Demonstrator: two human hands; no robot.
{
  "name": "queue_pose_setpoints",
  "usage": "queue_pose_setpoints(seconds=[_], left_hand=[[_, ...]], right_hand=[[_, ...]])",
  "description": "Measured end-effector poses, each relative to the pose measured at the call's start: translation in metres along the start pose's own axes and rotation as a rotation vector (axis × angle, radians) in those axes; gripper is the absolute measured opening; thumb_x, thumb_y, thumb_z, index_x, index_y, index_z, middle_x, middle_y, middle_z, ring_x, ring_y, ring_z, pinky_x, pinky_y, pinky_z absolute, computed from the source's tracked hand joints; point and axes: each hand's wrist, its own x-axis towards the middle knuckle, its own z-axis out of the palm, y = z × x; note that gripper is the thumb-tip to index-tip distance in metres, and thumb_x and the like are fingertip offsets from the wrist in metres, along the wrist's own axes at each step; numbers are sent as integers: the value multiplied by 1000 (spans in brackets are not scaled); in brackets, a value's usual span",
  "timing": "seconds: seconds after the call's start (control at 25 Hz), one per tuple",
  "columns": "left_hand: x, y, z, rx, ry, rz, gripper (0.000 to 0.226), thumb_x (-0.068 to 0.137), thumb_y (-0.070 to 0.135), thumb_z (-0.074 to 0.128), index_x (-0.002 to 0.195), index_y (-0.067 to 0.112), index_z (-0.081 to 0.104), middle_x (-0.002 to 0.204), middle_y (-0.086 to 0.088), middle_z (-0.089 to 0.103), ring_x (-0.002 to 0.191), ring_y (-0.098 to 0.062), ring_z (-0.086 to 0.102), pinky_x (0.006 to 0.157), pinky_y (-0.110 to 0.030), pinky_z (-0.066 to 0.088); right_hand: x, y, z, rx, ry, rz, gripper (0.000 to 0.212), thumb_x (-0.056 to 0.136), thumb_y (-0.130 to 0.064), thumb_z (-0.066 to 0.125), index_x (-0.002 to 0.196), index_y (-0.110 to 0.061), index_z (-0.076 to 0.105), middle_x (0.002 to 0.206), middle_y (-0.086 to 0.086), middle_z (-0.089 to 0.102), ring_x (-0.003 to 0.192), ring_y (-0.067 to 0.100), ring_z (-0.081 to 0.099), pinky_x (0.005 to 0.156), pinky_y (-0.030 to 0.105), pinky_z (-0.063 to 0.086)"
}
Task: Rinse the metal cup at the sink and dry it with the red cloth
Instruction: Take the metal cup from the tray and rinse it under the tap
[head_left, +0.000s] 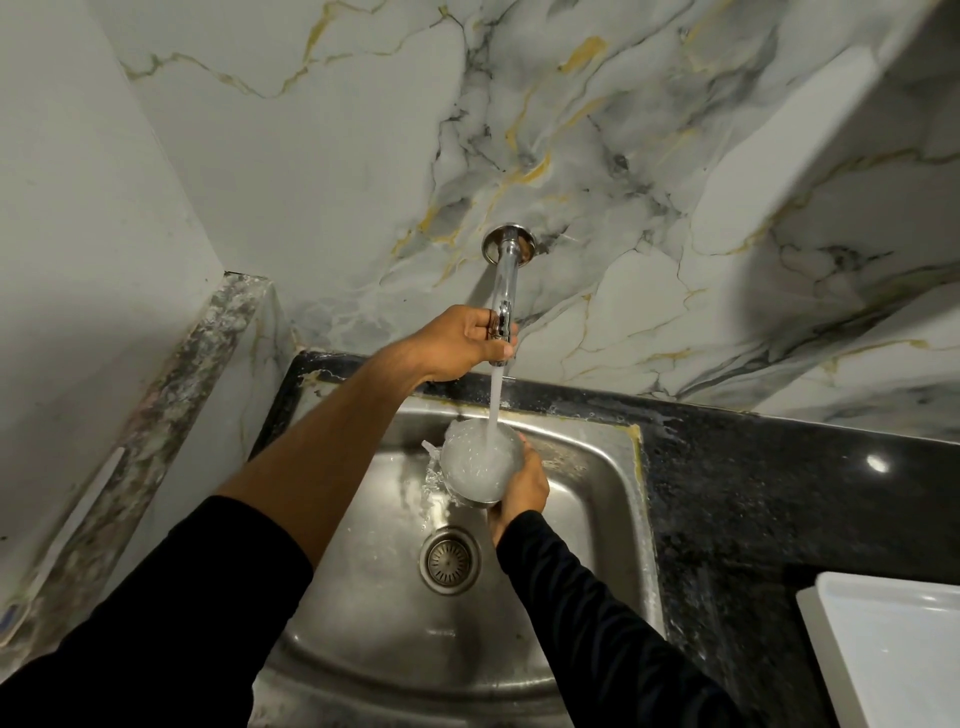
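Observation:
My right hand (522, 491) grips the metal cup (478, 465) from its right side and holds it over the steel sink (597, 499). Water streams from the wall tap (503, 291) straight into the cup. The cup is brim-full of foaming water, which spills over its left edge into the basin. My left hand (462, 340) is closed around the tap's outlet end, above and slightly behind the cup. No red cloth is in view.
The drain strainer (449, 558) sits in the basin below the cup. A black stone counter (779, 493) runs to the right, with a white tray (893, 649) at its near right. Marble-patterned wall behind; a stone ledge (171, 415) on the left.

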Motion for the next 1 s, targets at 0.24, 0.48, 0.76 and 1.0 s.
queue_pose_setpoints(seconds=[0.24,0.48,0.76,1.0], left_hand=[[-3,2,-1,-10,4,-2,27,94,2,74,120,10,71,123,-12,78,116,-21,74,84,-18,60],[-3,0,-2,38,17,-1,33,94,11,77,126,13,71,110,4,80,92,-1,78,80,-12,58],[-5,1,-2,71,23,-13,36,92,14,79,127,12,71,107,8,80,91,0,78,88,-17,54],[-12,5,2,159,100,-13,18,84,31,87,99,27,79,89,8,85,87,-6,80,106,-41,56]], right_hand=[[10,-2,-26,-172,83,-223,33,107,-31,52,124,-22,79,126,3,76,117,29,71,101,57,61],[2,-13,-54,-765,3,-723,29,107,-24,60,129,-22,77,122,-13,74,115,2,67,110,30,53],[4,-42,-61,-1406,-126,-1593,34,96,-37,61,114,-21,85,113,8,83,86,25,81,58,34,66],[0,-60,-64,-1517,-246,-1955,36,106,-41,54,115,-24,85,117,8,82,79,26,80,51,36,65]])
